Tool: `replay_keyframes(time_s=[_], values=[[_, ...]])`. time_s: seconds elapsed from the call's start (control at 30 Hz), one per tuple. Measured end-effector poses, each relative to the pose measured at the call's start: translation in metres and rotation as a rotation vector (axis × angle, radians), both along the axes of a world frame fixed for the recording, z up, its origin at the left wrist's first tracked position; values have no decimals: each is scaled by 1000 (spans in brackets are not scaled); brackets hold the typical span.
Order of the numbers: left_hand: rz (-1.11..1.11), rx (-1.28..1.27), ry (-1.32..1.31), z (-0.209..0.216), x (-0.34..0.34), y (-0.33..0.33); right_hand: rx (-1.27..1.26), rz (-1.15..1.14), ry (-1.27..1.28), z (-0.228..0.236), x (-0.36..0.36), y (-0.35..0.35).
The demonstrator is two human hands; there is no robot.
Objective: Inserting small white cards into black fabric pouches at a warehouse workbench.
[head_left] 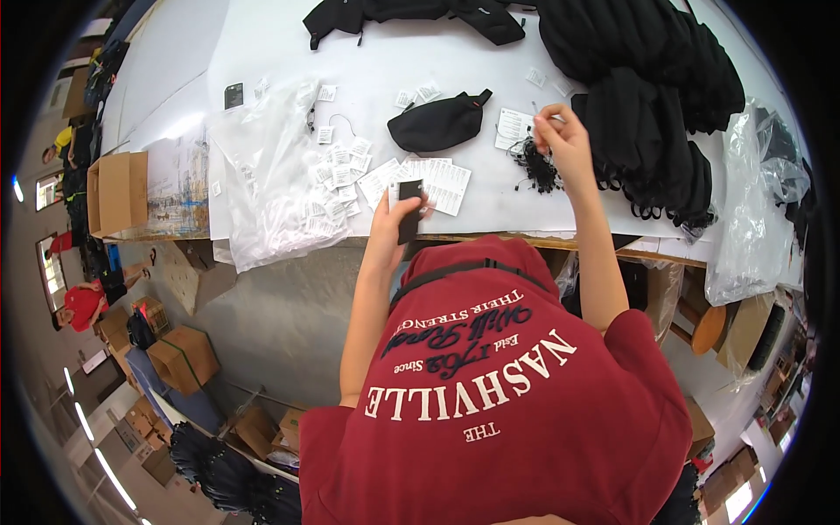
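Observation:
My left hand (pixel 385 229), at the table's near edge, is closed on a black hang tag (pixel 409 210) with a pale edge beside it. My right hand (pixel 563 140) is raised with its fingertips pinched over a tangle of black tag strings (pixel 537 168); what they pinch is too small to make out. Between the hands and farther off lies a black waist bag (pixel 440 122). Printed white sheets (pixel 451 185) spread just beyond my left hand. A white printed card (pixel 514 129) lies beside the strings.
Many small white labels (pixel 341 166) lie on and around a clear plastic bag (pixel 271 192) at left. Black bags (pixel 647 114) are heaped at right, with more black bags (pixel 411 10) along the far side. An open cardboard box (pixel 118 194) stands left; clear plastic (pixel 748 219) hangs right.

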State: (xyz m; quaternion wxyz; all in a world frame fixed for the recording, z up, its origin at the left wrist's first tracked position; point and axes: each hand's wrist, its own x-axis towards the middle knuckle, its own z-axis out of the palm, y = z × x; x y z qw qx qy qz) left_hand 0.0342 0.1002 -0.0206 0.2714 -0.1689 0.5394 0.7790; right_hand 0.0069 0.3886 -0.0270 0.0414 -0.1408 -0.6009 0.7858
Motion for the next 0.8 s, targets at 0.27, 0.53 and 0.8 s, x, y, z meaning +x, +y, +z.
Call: replay_keyframes(time_s=[0.27, 0.53, 0.8], values=[[125, 436, -8, 22, -6, 3, 406, -81, 107, 82, 43, -21], [-102, 153, 179, 84, -1, 27, 437, -9, 177, 97, 56, -67], [-247, -290, 567, 106, 12, 35, 687, 39, 254, 109, 55, -93]])
